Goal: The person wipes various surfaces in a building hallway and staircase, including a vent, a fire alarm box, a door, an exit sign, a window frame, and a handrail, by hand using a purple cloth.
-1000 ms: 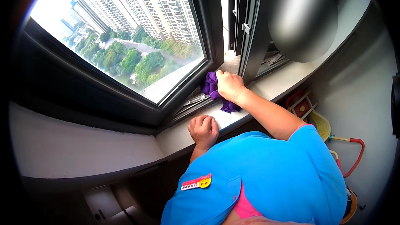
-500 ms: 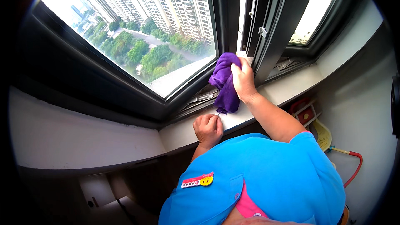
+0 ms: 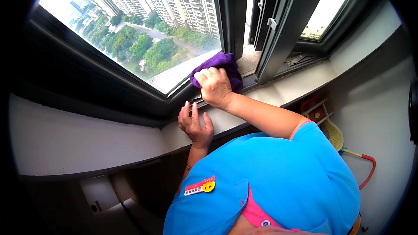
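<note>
My right hand [image 3: 214,88] grips a bunched purple cloth [image 3: 229,70] and presses it on the lower right corner of the dark window frame [image 3: 180,97]. Part of the cloth spreads out to the right of my fingers. Below and to the left, my left hand [image 3: 196,126] is raised with its fingers apart at the frame's lower edge, beside the white sill [image 3: 226,116]. It holds nothing. A metal hinge arm along the bottom of the frame is mostly hidden by my hands.
Right of the sash is a gap to the outside, then a dark upright post [image 3: 285,28] with a white latch [image 3: 272,23]. Below the sill at right are a yellow perforated plastic thing [image 3: 334,137] and a red-and-yellow rod [image 3: 369,163]. Tall buildings and trees show through the glass.
My right hand has carried the purple cloth left and down, from the gap beside the sash onto the frame's corner. My left hand has moved left and up, its fingers opening from a curl.
</note>
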Motion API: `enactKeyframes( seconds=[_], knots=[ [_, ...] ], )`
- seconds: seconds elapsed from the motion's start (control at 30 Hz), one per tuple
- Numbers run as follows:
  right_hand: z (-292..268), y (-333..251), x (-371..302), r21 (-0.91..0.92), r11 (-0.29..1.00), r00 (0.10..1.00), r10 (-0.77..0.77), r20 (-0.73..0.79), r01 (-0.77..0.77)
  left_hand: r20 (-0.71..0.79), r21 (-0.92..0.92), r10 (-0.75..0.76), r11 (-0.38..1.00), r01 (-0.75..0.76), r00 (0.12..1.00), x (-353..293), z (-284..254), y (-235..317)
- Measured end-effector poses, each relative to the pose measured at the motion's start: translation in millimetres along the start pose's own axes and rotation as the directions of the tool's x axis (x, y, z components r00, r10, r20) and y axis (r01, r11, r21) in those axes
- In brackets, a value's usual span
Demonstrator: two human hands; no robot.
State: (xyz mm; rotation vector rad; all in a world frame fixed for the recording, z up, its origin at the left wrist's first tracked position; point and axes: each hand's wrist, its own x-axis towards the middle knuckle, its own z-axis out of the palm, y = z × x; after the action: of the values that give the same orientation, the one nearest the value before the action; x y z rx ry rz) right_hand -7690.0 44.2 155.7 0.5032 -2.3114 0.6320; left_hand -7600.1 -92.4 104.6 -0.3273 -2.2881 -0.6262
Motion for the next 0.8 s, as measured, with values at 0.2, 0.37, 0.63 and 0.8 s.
enactKeyframes(
  seconds=[0.2,0.37,0.63,0.8],
  knots=[
    [10,-27,-15,0.224,0.867,0.883,-0.467,0.051,0.446,0.055,0.025,-0.236,0.972,0.235,0.97,-13,29,-10],
    [-29,41,-12,-0.02,0.994,0.994,-0.108,0.03,0.108,-0.01,0.178,-0.088,0.98,0.089,0.996,-4,9,-7],
    [-12,32,-24,0.093,0.962,0.963,0.263,-0.063,-0.257,-0.004,0.155,-0.097,0.983,0.096,0.995,-6,-7,-9],
    [-12,-4,-13,0.055,0.99,0.988,0.121,0.098,-0.127,-0.054,0.071,-0.14,0.987,0.144,0.989,-5,-3,-10]
  ],
)
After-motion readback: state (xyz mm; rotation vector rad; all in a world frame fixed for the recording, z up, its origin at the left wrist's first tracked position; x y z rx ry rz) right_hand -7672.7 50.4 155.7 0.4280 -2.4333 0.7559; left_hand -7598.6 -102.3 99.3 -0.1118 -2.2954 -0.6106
